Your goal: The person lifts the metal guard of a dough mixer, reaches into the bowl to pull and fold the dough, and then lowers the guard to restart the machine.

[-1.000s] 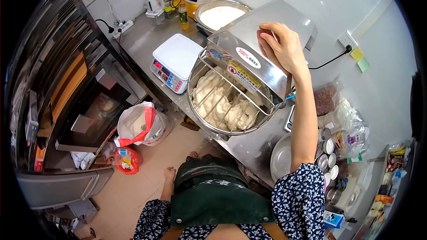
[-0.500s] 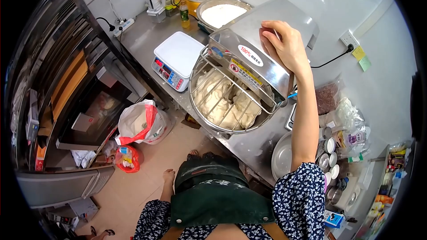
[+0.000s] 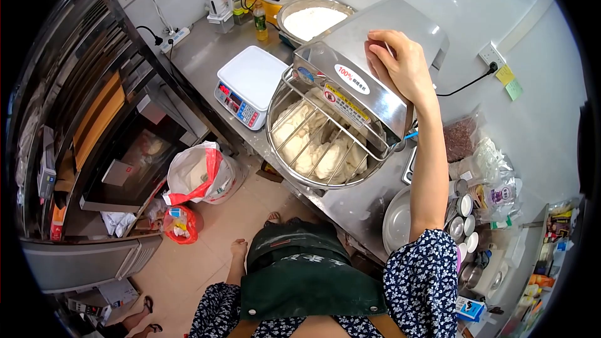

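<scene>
My right hand [image 3: 400, 66] rests on the top edge of the steel dough mixer [image 3: 394, 25]. Its fingers are loosely bent, the thumb stands apart, and nothing is held. Below it, a wire guard [image 3: 300, 147] covers the mixer bowl [image 3: 271, 141]. Pale dough [image 3: 332, 156] lies in thick folds inside, seen through the bars; the middle is partly hidden by the mixer head. My left hand [image 3: 238, 248] hangs low beside my dark green apron [image 3: 300, 288], away from the counter. It is small in view and its fingers do not show clearly.
Left of the mixer stands a white digital scale [image 3: 253, 78]. Behind are a bowl of flour [image 3: 313, 22], a bottle [image 3: 260, 22] and a kettle [image 3: 219, 3]. A metal plate [image 3: 395, 219] and several jars [image 3: 466, 225] sit right. An open sack [image 3: 203, 172] stands on the floor.
The dough has turned and shifted shape inside the bowl. My right hand stays where it was. At the lower left, another person's feet and leg have come further into view.
</scene>
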The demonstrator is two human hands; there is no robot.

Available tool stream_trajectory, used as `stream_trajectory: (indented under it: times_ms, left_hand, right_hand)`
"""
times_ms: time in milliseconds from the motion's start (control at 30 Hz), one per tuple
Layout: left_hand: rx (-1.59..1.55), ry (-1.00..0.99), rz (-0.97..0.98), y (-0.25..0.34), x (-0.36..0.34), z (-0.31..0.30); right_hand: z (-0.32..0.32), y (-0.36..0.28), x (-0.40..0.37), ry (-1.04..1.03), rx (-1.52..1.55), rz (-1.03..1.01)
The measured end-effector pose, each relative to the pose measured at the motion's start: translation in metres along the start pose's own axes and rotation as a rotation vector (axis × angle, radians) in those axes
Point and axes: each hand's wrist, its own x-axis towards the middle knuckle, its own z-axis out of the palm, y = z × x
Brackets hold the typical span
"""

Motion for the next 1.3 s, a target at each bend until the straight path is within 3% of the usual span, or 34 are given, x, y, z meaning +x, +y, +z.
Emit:
stream_trajectory:
  times_ms: [1300]
  left_hand:
    - [0.02,-0.045,0.013,0.015,0.003,0.003]
  right_hand:
    - [-0.002,-0.001,0.001,-0.008,-0.003,-0.012]
